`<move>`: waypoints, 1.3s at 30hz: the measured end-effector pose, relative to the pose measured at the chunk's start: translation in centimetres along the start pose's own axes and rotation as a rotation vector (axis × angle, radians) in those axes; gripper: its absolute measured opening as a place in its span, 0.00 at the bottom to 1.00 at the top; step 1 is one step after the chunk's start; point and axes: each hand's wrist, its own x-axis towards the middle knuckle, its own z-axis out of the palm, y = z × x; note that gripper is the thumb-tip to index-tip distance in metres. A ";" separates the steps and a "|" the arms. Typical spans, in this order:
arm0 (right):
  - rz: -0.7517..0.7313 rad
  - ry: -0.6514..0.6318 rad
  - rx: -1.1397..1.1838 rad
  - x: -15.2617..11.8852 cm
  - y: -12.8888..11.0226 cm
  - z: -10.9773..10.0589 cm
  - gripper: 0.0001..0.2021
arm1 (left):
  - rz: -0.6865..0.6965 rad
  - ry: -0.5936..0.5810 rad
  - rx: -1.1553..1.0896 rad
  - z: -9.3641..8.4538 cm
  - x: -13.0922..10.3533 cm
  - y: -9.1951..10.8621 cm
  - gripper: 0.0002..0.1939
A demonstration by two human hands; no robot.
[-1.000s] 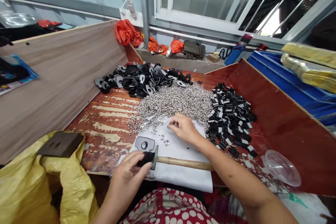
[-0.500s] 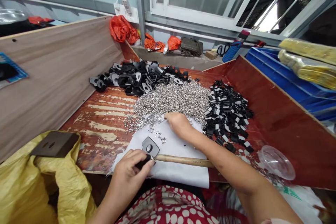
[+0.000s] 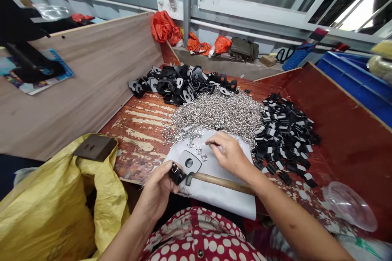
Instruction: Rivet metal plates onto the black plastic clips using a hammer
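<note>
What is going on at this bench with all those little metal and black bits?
A person sits at a worn red wooden bench sorting small hardware. The left hand grips a small black part at the near edge of a white sheet. The right hand picks at loose silver pins on that sheet, beside a big heap of pins. A flat black plate and a wooden-handled hammer lie on the sheet. Piles of black pieces sit to the right and behind.

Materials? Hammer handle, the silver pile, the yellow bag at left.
Hammer handle: pale wood by the look, smooth, unpainted, tan tone.
Silver pile: small metal parts, probably plated or bright steel, with sharp glints.
Yellow bag: thin plastic film, likely; glossy, crumpled in soft folds.
</note>
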 end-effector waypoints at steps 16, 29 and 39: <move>-0.288 0.135 -0.116 -3.2 -7.3 1.5 0.09 | 0.029 0.018 -0.067 1.6 -0.8 -2.1 0.15; -0.601 0.268 -0.402 -3.8 -8.4 3.5 0.15 | 0.048 0.080 -0.176 2.6 -1.9 -2.6 0.11; -0.310 0.126 -0.047 -5.1 -7.8 2.8 0.09 | 0.398 0.169 0.539 -2.0 -5.0 -1.6 0.27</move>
